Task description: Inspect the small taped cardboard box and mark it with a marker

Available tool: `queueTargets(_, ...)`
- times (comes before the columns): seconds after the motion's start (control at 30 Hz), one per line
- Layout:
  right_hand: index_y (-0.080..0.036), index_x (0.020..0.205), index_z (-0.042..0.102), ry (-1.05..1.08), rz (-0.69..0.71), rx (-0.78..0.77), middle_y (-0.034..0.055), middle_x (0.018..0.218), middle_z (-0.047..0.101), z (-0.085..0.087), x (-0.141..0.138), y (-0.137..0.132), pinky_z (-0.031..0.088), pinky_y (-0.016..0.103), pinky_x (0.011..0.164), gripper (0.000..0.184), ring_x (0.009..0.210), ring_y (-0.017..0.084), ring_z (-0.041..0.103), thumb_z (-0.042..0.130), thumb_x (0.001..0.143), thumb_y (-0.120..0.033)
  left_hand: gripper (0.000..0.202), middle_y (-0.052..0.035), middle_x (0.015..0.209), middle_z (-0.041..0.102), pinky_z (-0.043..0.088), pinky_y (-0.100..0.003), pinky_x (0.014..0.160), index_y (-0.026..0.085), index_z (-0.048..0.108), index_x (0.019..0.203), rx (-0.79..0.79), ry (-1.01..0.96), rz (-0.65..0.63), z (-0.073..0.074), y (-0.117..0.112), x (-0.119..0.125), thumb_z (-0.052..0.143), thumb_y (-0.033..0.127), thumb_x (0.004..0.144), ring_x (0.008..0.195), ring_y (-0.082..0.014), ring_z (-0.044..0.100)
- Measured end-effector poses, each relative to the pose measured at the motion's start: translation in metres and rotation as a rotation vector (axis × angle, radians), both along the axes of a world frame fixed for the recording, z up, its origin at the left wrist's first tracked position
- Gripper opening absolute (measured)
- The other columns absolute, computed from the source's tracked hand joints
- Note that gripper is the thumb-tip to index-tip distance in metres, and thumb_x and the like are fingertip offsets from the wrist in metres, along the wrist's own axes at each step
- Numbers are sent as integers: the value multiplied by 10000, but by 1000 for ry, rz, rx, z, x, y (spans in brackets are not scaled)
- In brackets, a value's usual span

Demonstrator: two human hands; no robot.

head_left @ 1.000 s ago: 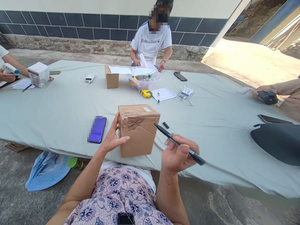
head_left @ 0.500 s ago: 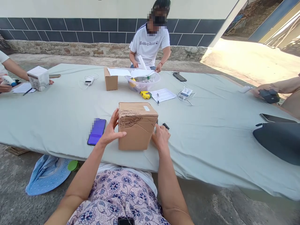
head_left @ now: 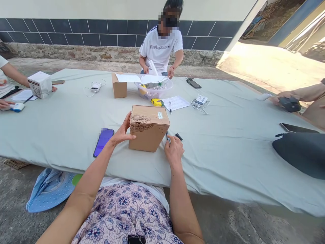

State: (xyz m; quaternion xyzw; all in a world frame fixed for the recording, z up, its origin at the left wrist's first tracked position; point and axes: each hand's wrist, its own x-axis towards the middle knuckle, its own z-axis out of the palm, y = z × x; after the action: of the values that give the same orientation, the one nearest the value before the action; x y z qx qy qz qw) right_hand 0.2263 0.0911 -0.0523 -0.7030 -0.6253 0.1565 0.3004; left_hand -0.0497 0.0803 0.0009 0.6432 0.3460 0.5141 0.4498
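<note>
A brown cardboard box (head_left: 144, 141) stands on the cloth in front of me, dark scribbled lines on its top and upper front and a small checkered sticker on top. My left hand (head_left: 122, 133) grips its left side, thumb on the front face and fingers partly hidden behind it. Just right of the box, my right hand (head_left: 174, 149) is closed round a slim, dark pen (head_left: 168, 136), its tip close to the box's right side. Whether the tip touches the box I cannot tell. A small black object (head_left: 178, 137) lies beside that hand.
Left of the box lies a phone (head_left: 104, 141). Beyond it are a yellow tape measure (head_left: 156, 102), a written sheet (head_left: 176, 103), a plastic basin (head_left: 154, 90) and a smaller carton (head_left: 119, 88). Other people sit around the table; a dark bag (head_left: 302, 152) lies right.
The box has shifted away from me and its top shows more. My left hand has moved with it. The pen in my right hand is now clearer to see. At left, a co-worker's hand has lowered.
</note>
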Motion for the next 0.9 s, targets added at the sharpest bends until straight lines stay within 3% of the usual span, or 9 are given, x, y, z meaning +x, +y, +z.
queueTargets(0.13,-168,1366,606,129,107,98,160,1396,639,1,-3,-13,460,488,1103,526,1330,282,559,373,896,-206,1353,-73,1767,77,208,-485,1310,363,-65,1663,22,80,23,-4,1,0,871,516,699,1614,-347,184)
queueTargets(0.23,-161,1356,605,199,160,137,163,1345,680,3,-6,-24,515,469,1047,524,1261,273,626,402,883,-260,1343,-82,1769,40,168,-525,1312,359,-82,1661,16,133,45,-6,-3,1,847,557,711,1623,-349,144)
queueTargets(0.4,-151,1343,610,278,136,196,182,1299,706,22,2,-43,551,454,949,515,1196,282,674,417,907,-345,1251,-80,1769,31,179,-531,1311,334,-34,1668,-21,286,181,-4,-38,-9,806,530,762,1641,-305,42)
queueTargets(0.47,-167,1312,634,339,94,233,168,1252,728,36,5,-52,556,428,891,491,1148,281,692,458,912,-392,1063,-112,1746,177,274,-498,1286,281,71,1673,-29,343,380,-4,-56,-21,707,504,851,1625,-283,166)
queueTargets(0.57,-185,1240,670,420,33,307,130,1115,767,56,4,-65,548,376,807,432,1020,255,718,522,921,-436,661,-160,1577,490,415,-435,1202,177,404,1565,-199,577,855,-8,-79,-48,504,446,969,1478,-267,459)
queueTargets(0.6,-187,1207,680,444,19,338,115,1055,774,61,2,-69,544,362,795,401,972,242,722,536,928,-437,570,-166,1524,542,422,-443,1193,163,503,1493,-293,699,998,-9,-85,-57,451,429,991,1433,-277,503)
queueTargets(0.67,-189,1141,694,484,22,400,83,930,773,67,-3,-75,540,336,764,337,895,220,726,549,942,-419,504,-241,1459,570,379,-575,1192,98,638,1337,-414,818,1121,-13,-95,-72,458,410,985,1417,-380,488)
queueTargets(0.77,-201,1088,702,511,96,466,48,826,758,68,-14,-79,534,298,686,275,810,200,728,548,954,-386,432,-294,1449,543,303,-716,1157,94,729,1162,-490,897,1141,-21,-105,-79,522,409,950,1447,-470,398)
queueTargets(0.9,-208,1057,702,501,232,433,41,823,758,62,-27,-80,555,301,682,245,740,186,725,543,967,-371,375,-241,1495,524,236,-704,1190,153,725,1161,-489,912,1077,-30,-106,-69,537,387,936,1476,-415,353)
